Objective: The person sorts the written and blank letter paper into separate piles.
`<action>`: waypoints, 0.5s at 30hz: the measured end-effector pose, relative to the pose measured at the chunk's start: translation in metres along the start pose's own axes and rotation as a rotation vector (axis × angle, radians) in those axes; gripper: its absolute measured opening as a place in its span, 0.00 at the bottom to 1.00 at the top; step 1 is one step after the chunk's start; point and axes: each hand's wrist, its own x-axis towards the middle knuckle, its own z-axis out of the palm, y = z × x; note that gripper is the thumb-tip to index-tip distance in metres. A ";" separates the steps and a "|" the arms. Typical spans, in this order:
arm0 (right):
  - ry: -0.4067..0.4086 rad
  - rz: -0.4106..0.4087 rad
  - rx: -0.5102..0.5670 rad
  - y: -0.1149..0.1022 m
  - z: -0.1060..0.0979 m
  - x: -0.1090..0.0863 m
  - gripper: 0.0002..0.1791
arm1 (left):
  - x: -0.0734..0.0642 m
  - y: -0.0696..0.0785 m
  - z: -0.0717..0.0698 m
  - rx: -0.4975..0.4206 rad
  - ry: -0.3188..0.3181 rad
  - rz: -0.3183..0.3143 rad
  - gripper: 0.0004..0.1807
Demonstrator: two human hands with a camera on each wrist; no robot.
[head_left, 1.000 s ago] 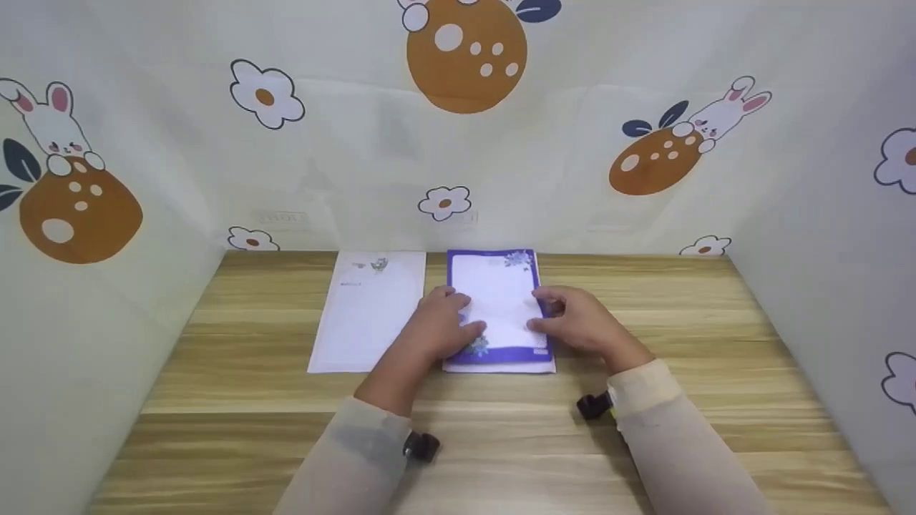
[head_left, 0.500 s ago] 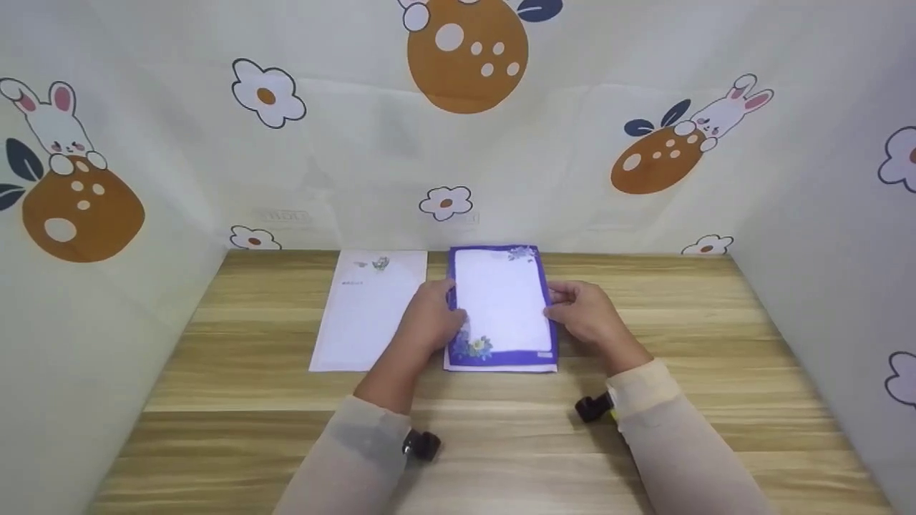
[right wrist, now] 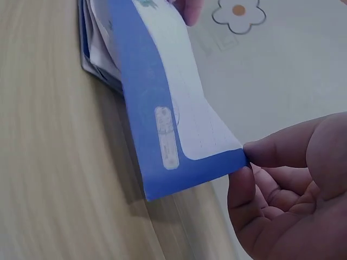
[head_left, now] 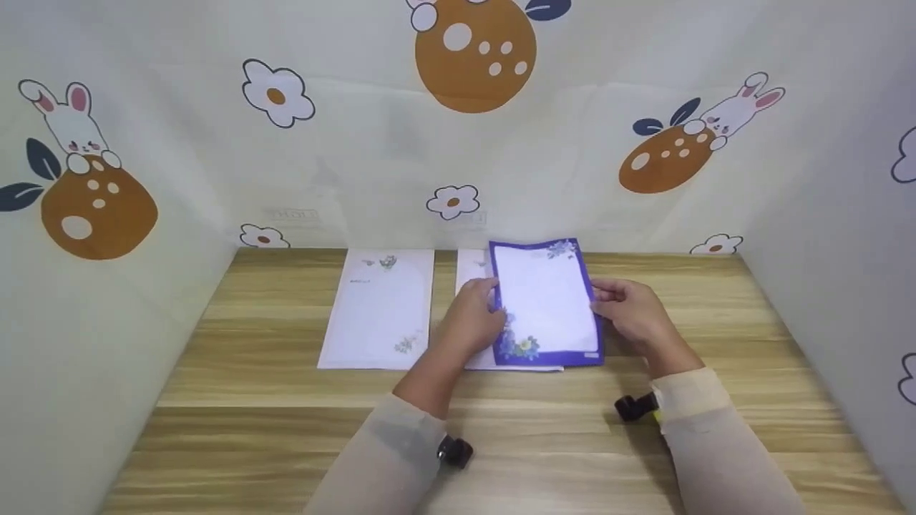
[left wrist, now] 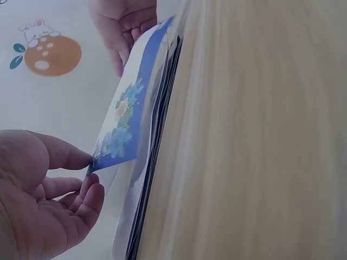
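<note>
A sheet of letter paper with a blue-purple border and printed flowers [head_left: 547,304] is held up at a slight tilt. My left hand [head_left: 472,318] pinches its left edge between thumb and fingers, as the left wrist view also shows. At the opposite edge my right hand [head_left: 633,315] pinches the paper between thumb and fingertips [right wrist: 241,187]. Beneath, partly covered by the raised sheet, lies a stack of papers [head_left: 470,265] whose top is white with a small print. Dark layers show along the stack's side in the left wrist view.
To the left, a white printed sheet [head_left: 376,315] lies flat on the wood-grain table [head_left: 286,443]. A pale curtain [head_left: 358,157] with rabbits, oranges and flowers stands behind the table and along both sides.
Both hands have moved right, carrying the blue-purple-bordered sheet partly off the stack. The white top of the stack now shows on the left. The head view has shifted slightly.
</note>
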 end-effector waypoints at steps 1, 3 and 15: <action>0.002 0.005 0.001 0.003 -0.005 0.000 0.27 | 0.001 0.003 0.004 -0.007 -0.007 0.006 0.34; 0.006 0.016 0.002 0.009 -0.014 -0.002 0.28 | 0.002 0.009 0.012 -0.028 -0.012 0.025 0.34; 0.026 0.088 0.027 0.047 -0.071 -0.015 0.31 | 0.001 0.049 0.064 -0.144 0.012 0.104 0.31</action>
